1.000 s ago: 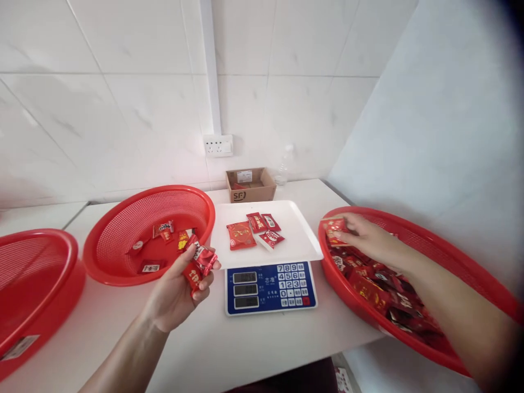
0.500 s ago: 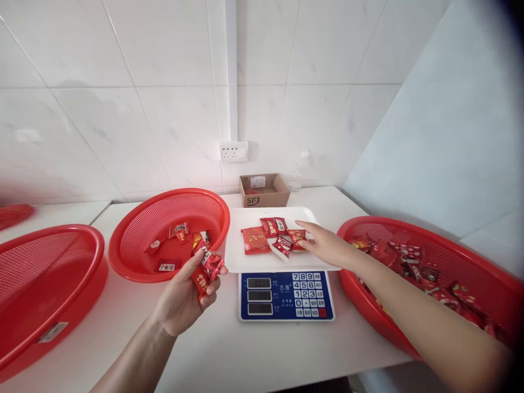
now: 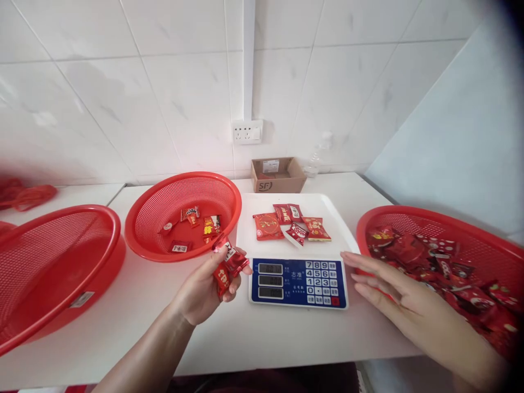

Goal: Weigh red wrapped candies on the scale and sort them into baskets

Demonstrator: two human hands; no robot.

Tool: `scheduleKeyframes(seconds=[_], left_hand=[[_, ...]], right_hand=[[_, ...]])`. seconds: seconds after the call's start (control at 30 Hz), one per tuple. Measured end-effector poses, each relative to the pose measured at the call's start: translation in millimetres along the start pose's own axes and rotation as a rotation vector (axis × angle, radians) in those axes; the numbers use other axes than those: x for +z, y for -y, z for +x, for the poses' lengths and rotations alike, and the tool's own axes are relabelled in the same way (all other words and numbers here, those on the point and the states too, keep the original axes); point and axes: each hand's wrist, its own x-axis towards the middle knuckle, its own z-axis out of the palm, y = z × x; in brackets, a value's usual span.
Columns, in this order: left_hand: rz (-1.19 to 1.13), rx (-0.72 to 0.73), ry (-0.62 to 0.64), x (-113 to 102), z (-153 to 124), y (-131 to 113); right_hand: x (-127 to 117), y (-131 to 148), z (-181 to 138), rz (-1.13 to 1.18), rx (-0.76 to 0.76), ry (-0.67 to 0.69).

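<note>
My left hand (image 3: 207, 289) is closed around a few red-wrapped candies (image 3: 229, 265), held in front of the middle basket and left of the scale. My right hand (image 3: 393, 292) holds nothing, its fingers stretched out, between the scale's keypad and the right basket. On the scale's white tray (image 3: 254, 246) lie several red packets, among them a square one (image 3: 268, 226) and a red-and-gold one (image 3: 316, 229). The blue scale panel (image 3: 298, 281) faces me; its digits are too faint to read.
The middle red basket (image 3: 143, 243) contains several candies. To the right, a red basket (image 3: 364, 218) is heaped with packets. Another red basket (image 3: 110, 234) stands at left. Behind the scale are a cardboard box (image 3: 276, 186) and a clear bottle (image 3: 314, 161), near a wall socket (image 3: 246, 132).
My right hand has drawn back from the packets on the tray toward me and the right basket. My left hand still grips its candies. The camera view has shifted.
</note>
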Motion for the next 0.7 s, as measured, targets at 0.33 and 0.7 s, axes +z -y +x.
scheduleKeyframes(seconds=[0.33,0.7], left_hand=[[0.947,0.141,0.41,35,-11,26],[1.792,0.52,0.455,47,9,64]], right_hand=[[102,9,-41,1.212,0.342,0.471],[113,48,-34,1.68,0.722,0.479]])
